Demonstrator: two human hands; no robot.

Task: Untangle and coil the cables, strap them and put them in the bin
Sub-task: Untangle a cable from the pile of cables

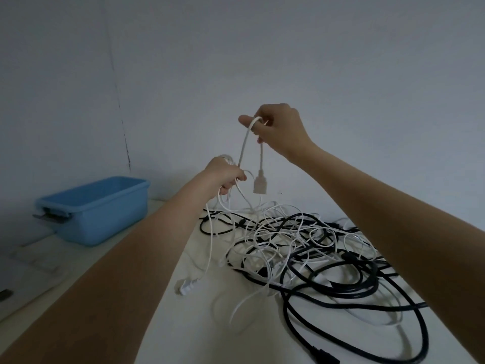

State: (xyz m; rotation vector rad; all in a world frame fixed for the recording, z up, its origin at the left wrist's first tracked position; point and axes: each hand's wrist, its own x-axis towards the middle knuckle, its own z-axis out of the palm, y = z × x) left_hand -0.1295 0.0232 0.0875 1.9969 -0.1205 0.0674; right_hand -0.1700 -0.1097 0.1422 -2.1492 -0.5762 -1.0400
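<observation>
A smooth, matt blue plastic is seen on the bin (99, 206). The white cables (265, 232) and black cables (341, 279) are sheathed in smooth, faintly glossy plastic, and the table (189, 324) is finished matt white.

A: Bin (105, 206) colour?
B: Light blue, w/ grey latch (51, 218) on the end.
A: Cables?
B: Tangle (301, 248) is a black & white mix. Raised cable (244, 143) is off-white, plug (259, 185) beige-ish. White plug (185, 285) lying on table.
A: Table (199, 332), wall?
B: Table cream-white. Wall (315, 61) pale grey-blue, thin dark crack line.
</observation>
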